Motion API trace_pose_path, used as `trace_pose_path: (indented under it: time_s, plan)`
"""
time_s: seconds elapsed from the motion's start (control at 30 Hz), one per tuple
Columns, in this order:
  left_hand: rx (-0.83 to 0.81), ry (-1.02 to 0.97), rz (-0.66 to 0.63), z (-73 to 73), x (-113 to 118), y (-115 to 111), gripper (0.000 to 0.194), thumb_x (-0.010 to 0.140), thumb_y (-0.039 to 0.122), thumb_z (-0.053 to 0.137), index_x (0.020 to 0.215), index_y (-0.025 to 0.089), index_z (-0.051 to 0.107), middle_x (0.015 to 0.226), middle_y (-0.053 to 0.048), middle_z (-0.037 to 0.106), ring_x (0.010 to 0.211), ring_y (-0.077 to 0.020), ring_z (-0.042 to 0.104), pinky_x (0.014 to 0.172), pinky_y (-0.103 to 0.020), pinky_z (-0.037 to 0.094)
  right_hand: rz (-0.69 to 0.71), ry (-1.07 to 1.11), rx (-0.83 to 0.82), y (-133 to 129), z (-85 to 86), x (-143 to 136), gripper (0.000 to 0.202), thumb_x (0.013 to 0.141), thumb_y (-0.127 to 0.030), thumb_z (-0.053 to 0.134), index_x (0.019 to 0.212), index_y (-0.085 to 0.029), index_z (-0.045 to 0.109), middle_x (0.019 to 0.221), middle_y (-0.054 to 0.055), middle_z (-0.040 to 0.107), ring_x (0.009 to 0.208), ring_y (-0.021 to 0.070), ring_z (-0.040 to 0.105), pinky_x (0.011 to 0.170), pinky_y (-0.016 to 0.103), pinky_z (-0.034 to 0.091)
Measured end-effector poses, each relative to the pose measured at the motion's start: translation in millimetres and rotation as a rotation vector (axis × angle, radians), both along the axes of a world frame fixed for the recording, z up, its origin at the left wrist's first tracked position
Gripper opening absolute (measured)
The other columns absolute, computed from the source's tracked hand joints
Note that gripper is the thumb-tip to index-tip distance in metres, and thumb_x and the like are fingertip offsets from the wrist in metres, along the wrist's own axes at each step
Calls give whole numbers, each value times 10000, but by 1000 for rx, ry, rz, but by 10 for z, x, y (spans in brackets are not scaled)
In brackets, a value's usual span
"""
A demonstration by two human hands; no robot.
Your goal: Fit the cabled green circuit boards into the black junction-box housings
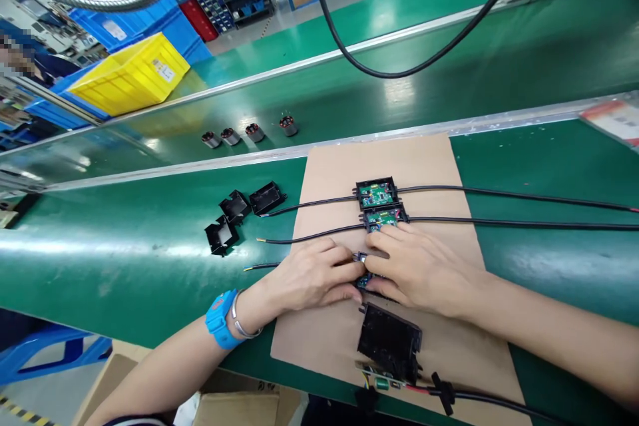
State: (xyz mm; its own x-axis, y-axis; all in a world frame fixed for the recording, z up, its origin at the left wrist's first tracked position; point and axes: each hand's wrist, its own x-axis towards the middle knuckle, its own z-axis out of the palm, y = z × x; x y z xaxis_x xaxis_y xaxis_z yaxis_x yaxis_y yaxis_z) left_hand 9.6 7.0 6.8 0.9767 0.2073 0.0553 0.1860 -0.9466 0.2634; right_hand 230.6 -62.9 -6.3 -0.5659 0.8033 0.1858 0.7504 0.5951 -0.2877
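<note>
A third black plastic housing with a circuit board [363,278] lies on the cardboard sheet, mostly covered by my fingers. My left hand [317,273] pinches its left side, near where a black cable [264,267] with bare coloured wire ends comes out. From the right, my right hand [412,263] has its fingers closed around the same housing. Just beyond, two open housings with green boards, the far one [377,194] and the nearer one [387,217], have cables on both sides. Closer to me are an open black housing [389,339] and a loose circuit board [382,381] with a cable.
Beneath the work is a cardboard sheet [329,173] on a green bench. Several black covers [234,206] lie to the left. Small motor stators [253,132] stand on the conveyor behind. A yellow bin [130,76] is at the far left; a black cable [389,73] hangs overhead.
</note>
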Motion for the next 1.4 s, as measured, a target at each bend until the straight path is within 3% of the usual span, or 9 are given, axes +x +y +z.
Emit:
trace_pose_path:
  time_s: [0.1,0.3,0.47,0.67,0.9,1.07,1.2,1.27,1.4]
  plan:
    - [4,56,-37,42,40,26,413,940,538,425,1052,182,600,934,-56,610,830,-180,530,765,-306,457,34,-22,51,12,-13,18,162,868,-369,619,820,-216,595,936,23,569,882,207,460,729,350,301]
    - [-117,50,65,-5,70,-19,463,877,605,486,1047,197,622,975,-55,608,864,-181,552,758,-302,470,21,0,-6,38,46,74,152,861,-356,631,829,-207,632,926,34,605,885,213,493,722,348,360]
    - [-203,-107,184,-8,-35,-71,659,776,616,642,1263,192,510,1102,-83,601,979,-211,571,842,-346,495,-101,95,14,-236,202,233,201,928,-265,499,1004,-188,668,973,59,624,912,209,514,788,357,407]
    - [-290,-146,358,68,-113,-166,182,897,243,527,1044,183,617,995,-69,622,931,-182,585,813,-338,512,-173,49,47,-547,214,37,214,895,-163,487,988,-142,678,936,88,617,902,234,504,803,385,398]
    - [-392,-131,385,10,-2,-149,128,876,234,567,930,182,670,906,-38,662,848,-160,600,779,-311,512,-212,-87,64,-397,169,-418,365,907,-348,510,1042,-59,688,920,133,598,867,256,465,763,404,393]
    - [-325,-169,297,-108,-22,-181,127,902,207,537,861,156,645,852,-41,647,812,-155,581,753,-293,495,-37,-175,58,-356,179,-530,296,851,-425,604,736,-192,746,847,111,588,864,252,447,701,392,372]
    - [-188,-287,278,-235,-39,-197,162,922,200,509,857,142,645,838,-56,641,796,-155,576,727,-287,490,50,-239,32,-308,181,-546,323,873,-418,573,676,-224,740,818,106,583,868,254,459,698,401,370]
    - [-187,-288,261,-229,-43,-183,155,927,218,522,870,149,648,851,-47,650,818,-152,584,760,-288,495,9,-228,20,-305,203,-471,342,891,-431,543,748,-193,742,832,106,595,880,256,474,723,409,387]
    - [-185,-233,378,-30,-110,-307,158,940,277,519,990,174,627,956,-44,654,902,-164,593,834,-321,490,-92,-96,45,-501,335,-153,470,924,-421,486,1233,-83,594,1182,154,575,1089,299,455,895,451,393]
